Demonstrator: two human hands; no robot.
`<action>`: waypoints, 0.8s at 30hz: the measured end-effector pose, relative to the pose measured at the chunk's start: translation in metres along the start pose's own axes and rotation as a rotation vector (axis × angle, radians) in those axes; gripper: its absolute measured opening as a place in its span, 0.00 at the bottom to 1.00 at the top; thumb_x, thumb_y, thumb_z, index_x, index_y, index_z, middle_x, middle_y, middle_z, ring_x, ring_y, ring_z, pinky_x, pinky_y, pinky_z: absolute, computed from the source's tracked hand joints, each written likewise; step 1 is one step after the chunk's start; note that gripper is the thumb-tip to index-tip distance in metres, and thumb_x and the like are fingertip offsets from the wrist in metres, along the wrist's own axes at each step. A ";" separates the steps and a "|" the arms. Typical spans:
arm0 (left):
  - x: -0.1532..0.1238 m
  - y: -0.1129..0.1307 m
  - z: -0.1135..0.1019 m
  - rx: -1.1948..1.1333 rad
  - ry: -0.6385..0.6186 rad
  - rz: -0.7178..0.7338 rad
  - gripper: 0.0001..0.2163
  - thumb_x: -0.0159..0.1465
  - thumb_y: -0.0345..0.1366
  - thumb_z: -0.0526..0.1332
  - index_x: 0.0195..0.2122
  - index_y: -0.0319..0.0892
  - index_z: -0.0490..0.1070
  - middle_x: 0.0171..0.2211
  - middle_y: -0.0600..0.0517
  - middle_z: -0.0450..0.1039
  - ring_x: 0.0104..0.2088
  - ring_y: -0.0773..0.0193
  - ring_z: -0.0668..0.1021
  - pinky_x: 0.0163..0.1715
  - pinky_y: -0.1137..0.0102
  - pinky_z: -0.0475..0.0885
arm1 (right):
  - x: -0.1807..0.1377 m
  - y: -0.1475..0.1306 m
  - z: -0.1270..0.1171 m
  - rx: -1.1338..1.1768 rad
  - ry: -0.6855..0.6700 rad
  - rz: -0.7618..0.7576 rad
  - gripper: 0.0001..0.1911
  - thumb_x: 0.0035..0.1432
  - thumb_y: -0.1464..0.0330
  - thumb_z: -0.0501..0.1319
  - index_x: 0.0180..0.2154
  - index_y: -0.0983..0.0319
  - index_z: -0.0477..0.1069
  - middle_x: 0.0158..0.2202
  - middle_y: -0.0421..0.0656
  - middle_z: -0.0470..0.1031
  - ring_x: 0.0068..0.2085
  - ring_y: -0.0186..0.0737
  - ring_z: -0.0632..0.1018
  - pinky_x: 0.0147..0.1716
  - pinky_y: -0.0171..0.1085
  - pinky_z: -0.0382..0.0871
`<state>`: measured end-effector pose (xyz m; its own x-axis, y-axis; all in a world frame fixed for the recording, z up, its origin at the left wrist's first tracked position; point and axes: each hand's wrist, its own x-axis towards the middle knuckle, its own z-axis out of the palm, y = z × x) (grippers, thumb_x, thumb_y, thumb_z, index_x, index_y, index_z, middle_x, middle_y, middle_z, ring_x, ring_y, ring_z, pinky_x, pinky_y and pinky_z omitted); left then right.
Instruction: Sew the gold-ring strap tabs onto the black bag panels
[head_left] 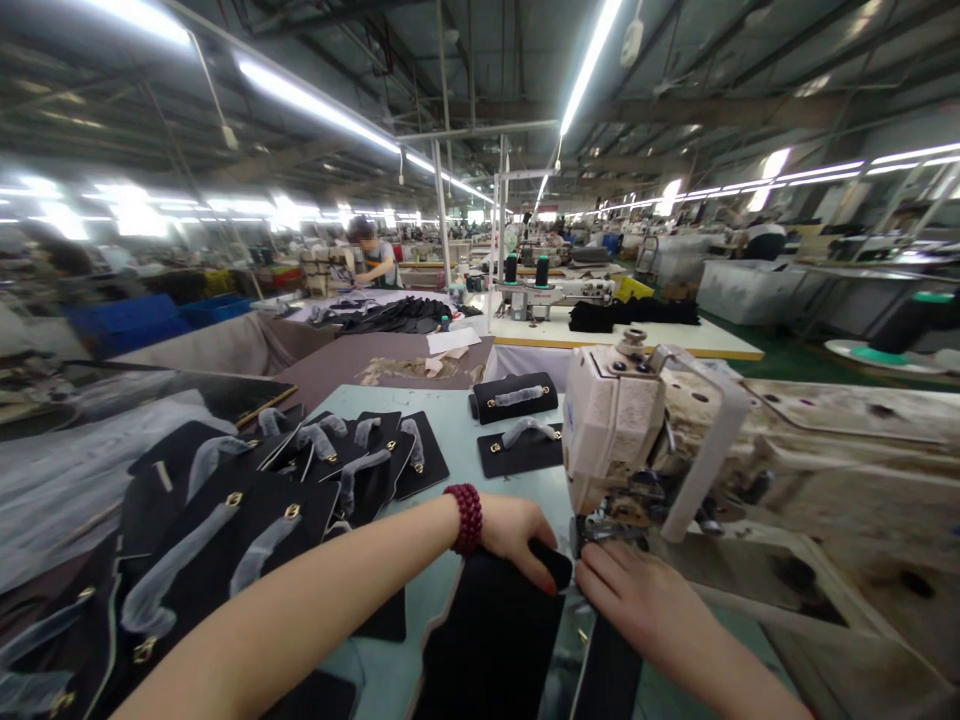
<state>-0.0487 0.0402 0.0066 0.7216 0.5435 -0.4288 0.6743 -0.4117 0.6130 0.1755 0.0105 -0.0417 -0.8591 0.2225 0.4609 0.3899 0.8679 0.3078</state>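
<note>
My left hand (pixel 517 535), with a dark red bead bracelet (pixel 466 517) on the wrist, lies fingers-flat on a black panel (pixel 491 640) at the foot of a worn cream sewing machine (pixel 645 440). My right hand (pixel 637 600) presses flat on a second black piece (pixel 607 675) just under the machine's needle area. Both hands are pushing the black material toward the presser foot (pixel 600 530); the needle itself is hidden by the machine head.
A spread of black panels with gold fittings and plastic-wrapped handles (pixel 300 480) covers the pale green table (pixel 450 420) at left. Two more such pieces (pixel 517 425) lie behind my hands. Another person (pixel 371 255) works at a far table, amid other machines and benches.
</note>
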 end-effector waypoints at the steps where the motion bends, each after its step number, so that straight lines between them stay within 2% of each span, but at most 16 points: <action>1: 0.000 0.001 0.000 0.007 0.001 0.009 0.12 0.57 0.46 0.65 0.27 0.41 0.72 0.19 0.61 0.64 0.24 0.70 0.69 0.25 0.76 0.64 | 0.001 0.001 0.000 -0.005 -0.003 -0.014 0.16 0.47 0.84 0.54 0.37 0.63 0.65 0.32 0.41 0.70 0.29 0.43 0.73 0.23 0.38 0.63; 7: 0.002 0.005 -0.007 0.132 -0.021 0.080 0.13 0.57 0.43 0.66 0.22 0.42 0.66 0.17 0.61 0.59 0.21 0.70 0.65 0.23 0.74 0.60 | 0.003 0.005 0.000 0.023 -0.003 -0.055 0.11 0.50 0.81 0.57 0.36 0.64 0.65 0.31 0.41 0.68 0.28 0.41 0.71 0.23 0.37 0.61; 10: 0.005 0.003 -0.010 0.225 -0.040 0.106 0.15 0.57 0.46 0.66 0.22 0.43 0.65 0.18 0.61 0.57 0.21 0.69 0.64 0.22 0.73 0.59 | 0.002 0.006 -0.002 0.027 -0.022 -0.073 0.09 0.53 0.81 0.55 0.35 0.64 0.65 0.31 0.41 0.68 0.28 0.41 0.70 0.24 0.37 0.61; 13: 0.004 0.000 -0.011 0.160 -0.042 0.093 0.15 0.56 0.47 0.66 0.23 0.44 0.66 0.17 0.61 0.59 0.21 0.69 0.65 0.22 0.74 0.60 | 0.002 0.007 -0.004 0.061 0.001 -0.053 0.10 0.56 0.82 0.51 0.35 0.64 0.65 0.30 0.41 0.69 0.27 0.40 0.71 0.25 0.37 0.62; 15: 0.002 -0.002 -0.008 0.029 -0.045 0.059 0.14 0.56 0.47 0.65 0.24 0.43 0.66 0.18 0.61 0.62 0.22 0.69 0.67 0.23 0.75 0.62 | 0.003 0.005 -0.003 0.141 0.031 0.023 0.13 0.58 0.82 0.48 0.37 0.63 0.66 0.31 0.41 0.71 0.28 0.39 0.74 0.26 0.36 0.65; 18: 0.000 -0.006 0.001 -0.129 -0.036 0.010 0.13 0.56 0.44 0.65 0.24 0.42 0.66 0.18 0.61 0.63 0.22 0.70 0.68 0.22 0.76 0.63 | 0.005 -0.004 0.002 0.378 0.098 0.198 0.16 0.59 0.81 0.46 0.40 0.60 0.66 0.34 0.41 0.74 0.32 0.36 0.78 0.30 0.31 0.71; 21: -0.001 -0.014 0.010 -0.212 -0.008 0.017 0.12 0.58 0.44 0.63 0.25 0.41 0.69 0.18 0.61 0.62 0.21 0.70 0.67 0.23 0.76 0.63 | 0.000 -0.019 0.008 0.590 0.225 0.403 0.12 0.63 0.75 0.51 0.45 0.58 0.67 0.39 0.42 0.76 0.40 0.35 0.80 0.37 0.28 0.74; 24: -0.002 -0.021 0.013 -0.241 0.009 0.031 0.12 0.58 0.44 0.63 0.26 0.40 0.71 0.19 0.60 0.63 0.22 0.70 0.66 0.23 0.76 0.63 | -0.017 -0.033 0.013 0.601 0.297 0.671 0.10 0.66 0.69 0.54 0.48 0.56 0.67 0.42 0.43 0.78 0.43 0.38 0.80 0.40 0.29 0.76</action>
<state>-0.0620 0.0384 -0.0142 0.7393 0.5405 -0.4016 0.5939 -0.2424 0.7672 0.1735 -0.0162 -0.0704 -0.3662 0.7077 0.6042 0.4647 0.7016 -0.5402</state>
